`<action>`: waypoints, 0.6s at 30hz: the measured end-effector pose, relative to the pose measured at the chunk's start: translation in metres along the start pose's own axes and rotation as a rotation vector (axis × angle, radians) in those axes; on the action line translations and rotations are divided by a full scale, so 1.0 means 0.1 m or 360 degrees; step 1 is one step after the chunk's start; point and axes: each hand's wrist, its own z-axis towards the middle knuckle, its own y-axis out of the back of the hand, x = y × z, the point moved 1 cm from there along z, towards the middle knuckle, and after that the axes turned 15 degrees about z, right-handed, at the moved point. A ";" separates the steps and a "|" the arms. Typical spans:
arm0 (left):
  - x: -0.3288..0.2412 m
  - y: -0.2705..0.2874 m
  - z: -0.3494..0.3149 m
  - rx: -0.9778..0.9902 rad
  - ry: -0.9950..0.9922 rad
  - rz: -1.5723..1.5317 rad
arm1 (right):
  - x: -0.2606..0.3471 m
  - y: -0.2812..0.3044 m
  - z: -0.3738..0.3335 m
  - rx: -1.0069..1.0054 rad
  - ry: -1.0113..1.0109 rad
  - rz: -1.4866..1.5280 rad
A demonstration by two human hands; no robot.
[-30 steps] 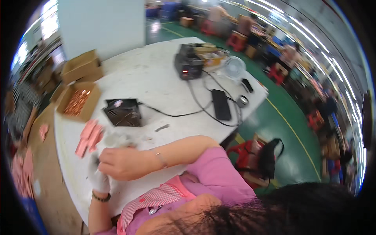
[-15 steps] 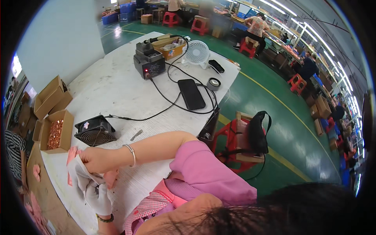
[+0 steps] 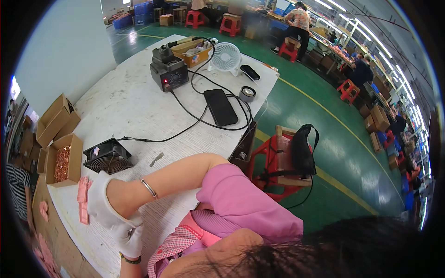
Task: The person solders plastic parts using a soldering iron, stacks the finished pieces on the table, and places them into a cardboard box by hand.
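A white glove [image 3: 98, 197] covers most of my right hand [image 3: 118, 198], and bare skin shows at its wide cuff. My right fingers are hidden inside the glove. My left hand [image 3: 130, 238], in a white glove too, is closed on the cuff from below. Beside the right glove lie pink plastic pieces [image 3: 83, 200] on the white table [image 3: 171, 153]. Just beyond my hands stands a black square fan [image 3: 109, 157]. My right wrist wears a silver bangle, my left a dark beaded bracelet.
A cardboard box of copper-coloured parts [image 3: 63, 162] stands at the left. Farther back are a black soldering station [image 3: 169, 74], a phone [image 3: 220, 107], a white fan [image 3: 225, 57] and trailing cables. A red stool [image 3: 273, 160] with a black bag stands to the right.
My right hand, bare and entering the glove before, is now deep inside it. My left hand has shifted to the cuff. The pink pieces beside the glove are now more exposed.
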 end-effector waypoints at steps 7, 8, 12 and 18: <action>-0.22 -0.20 0.16 0.0441 -0.0106 -0.0195 | -0.02 -0.30 0.07 -0.0317 -0.0560 0.1238; -0.27 -0.22 0.18 0.0441 -0.0108 -0.0190 | 0.01 -0.25 0.06 -0.0319 -0.0556 0.1238; -0.08 -0.27 0.11 0.0768 -0.0009 -0.0073 | 0.05 -0.32 0.00 -0.0243 -0.0205 0.1400; -0.07 -0.34 0.21 0.0974 -0.0674 0.0163 | 0.01 0.61 0.03 -0.0785 -0.0526 0.1415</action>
